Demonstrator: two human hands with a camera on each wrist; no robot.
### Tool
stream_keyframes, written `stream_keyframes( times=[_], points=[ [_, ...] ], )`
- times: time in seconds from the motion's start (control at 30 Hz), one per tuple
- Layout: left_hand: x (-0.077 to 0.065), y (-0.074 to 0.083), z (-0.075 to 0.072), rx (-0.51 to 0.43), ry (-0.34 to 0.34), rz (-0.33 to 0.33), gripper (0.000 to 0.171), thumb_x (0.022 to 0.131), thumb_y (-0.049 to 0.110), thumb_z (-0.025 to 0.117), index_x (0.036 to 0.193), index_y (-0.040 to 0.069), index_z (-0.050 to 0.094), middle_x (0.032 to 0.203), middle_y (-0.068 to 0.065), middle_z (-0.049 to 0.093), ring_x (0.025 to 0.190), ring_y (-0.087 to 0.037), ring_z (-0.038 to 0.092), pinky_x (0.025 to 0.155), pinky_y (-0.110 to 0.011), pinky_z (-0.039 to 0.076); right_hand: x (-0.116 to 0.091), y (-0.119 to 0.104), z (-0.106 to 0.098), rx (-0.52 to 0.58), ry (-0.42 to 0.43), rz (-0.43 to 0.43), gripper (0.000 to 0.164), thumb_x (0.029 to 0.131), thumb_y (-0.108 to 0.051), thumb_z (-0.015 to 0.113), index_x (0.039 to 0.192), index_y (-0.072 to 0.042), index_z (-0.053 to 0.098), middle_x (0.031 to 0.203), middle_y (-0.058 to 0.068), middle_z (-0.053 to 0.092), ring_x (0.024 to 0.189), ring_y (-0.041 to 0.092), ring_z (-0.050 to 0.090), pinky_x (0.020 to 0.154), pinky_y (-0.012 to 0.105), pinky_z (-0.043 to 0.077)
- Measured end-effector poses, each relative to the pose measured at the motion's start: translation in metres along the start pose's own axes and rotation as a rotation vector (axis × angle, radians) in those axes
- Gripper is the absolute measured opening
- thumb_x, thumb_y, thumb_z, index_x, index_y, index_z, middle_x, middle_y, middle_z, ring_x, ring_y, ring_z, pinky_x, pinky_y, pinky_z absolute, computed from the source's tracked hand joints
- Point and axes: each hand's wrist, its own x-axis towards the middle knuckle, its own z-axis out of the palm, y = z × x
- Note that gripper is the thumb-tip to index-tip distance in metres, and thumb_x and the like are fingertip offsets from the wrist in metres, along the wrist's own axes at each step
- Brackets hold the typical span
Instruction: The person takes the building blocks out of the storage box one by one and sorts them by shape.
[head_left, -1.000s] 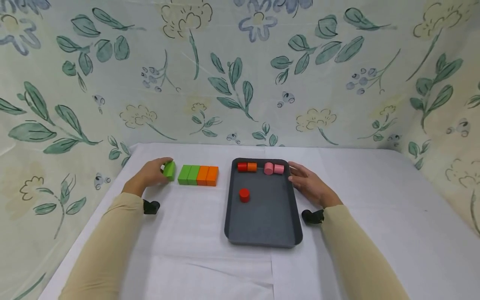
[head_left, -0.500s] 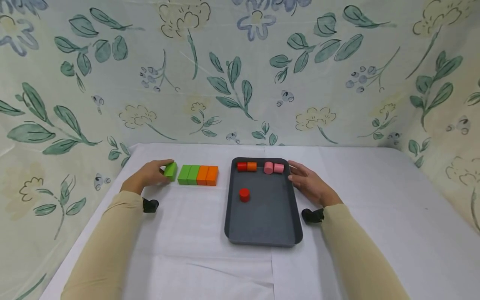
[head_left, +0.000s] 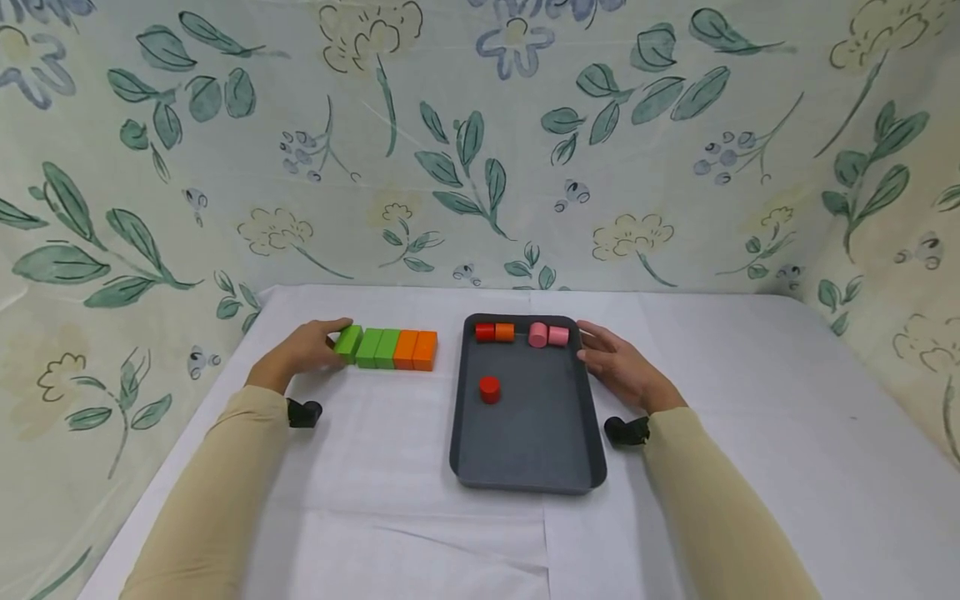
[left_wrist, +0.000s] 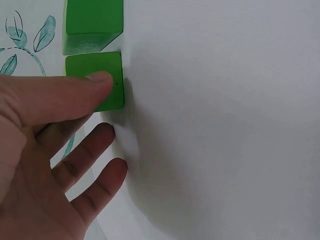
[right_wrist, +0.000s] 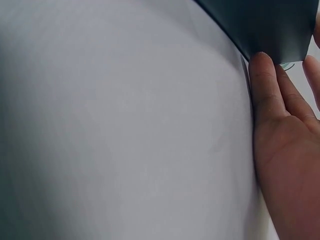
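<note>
My left hand (head_left: 303,348) pinches a green block (head_left: 348,344) between thumb and fingers, at the left end of a row. In the left wrist view the thumb lies across this green block (left_wrist: 80,65), with a narrow gap to the green block (left_wrist: 95,17) beyond. The row holds two green blocks (head_left: 378,348) and two orange blocks (head_left: 415,350), side by side. My right hand (head_left: 624,368) touches the right side of the dark grey tray (head_left: 525,450), fingers loosely extended; the right wrist view shows its fingertips at the tray wall (right_wrist: 270,30).
Inside the tray, along its far edge, lie a red cylinder (head_left: 485,332), an orange cylinder (head_left: 505,332) and two pink cylinders (head_left: 538,335). Another red cylinder (head_left: 490,389) stands left of the tray's middle. White cloth (head_left: 405,467) covers the table; a floral curtain (head_left: 450,167) hangs behind.
My left hand has carried the green block to the right, closing most of the distance to the row. The right hand and tray have stayed in place.
</note>
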Motion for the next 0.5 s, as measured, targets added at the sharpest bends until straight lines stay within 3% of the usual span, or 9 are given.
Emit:
stream_keyframes(
  times=[0.23, 0.5],
  points=[
    [-0.0006, 0.0004, 0.0022, -0.016, -0.001, -0.008, 0.084, 0.086, 0.014, 0.070, 0.158, 0.018, 0.027, 0.135, -0.026, 0.052, 0.105, -0.033, 0.053, 0.089, -0.040, 0.050, 0.0026, 0.0006, -0.0019, 0.013, 0.019, 0.015, 0.071, 0.100, -0.020, 0.057, 0.159, -0.028, 0.019, 0.169, 0.005, 0.009, 0.157, 0.028, 0.013, 0.127, 0.050, 0.014],
    [0.0001, 0.0028, 0.0049, -0.026, -0.003, 0.016, 0.083, 0.086, 0.015, 0.070, 0.157, 0.017, 0.028, 0.139, -0.027, 0.050, 0.110, -0.035, 0.051, 0.099, -0.050, 0.048, 0.0006, 0.0001, -0.0019, 0.017, 0.011, 0.013, 0.071, 0.100, -0.019, 0.056, 0.159, -0.027, 0.018, 0.169, 0.006, 0.008, 0.157, 0.029, 0.012, 0.127, 0.050, 0.013]
  ],
)
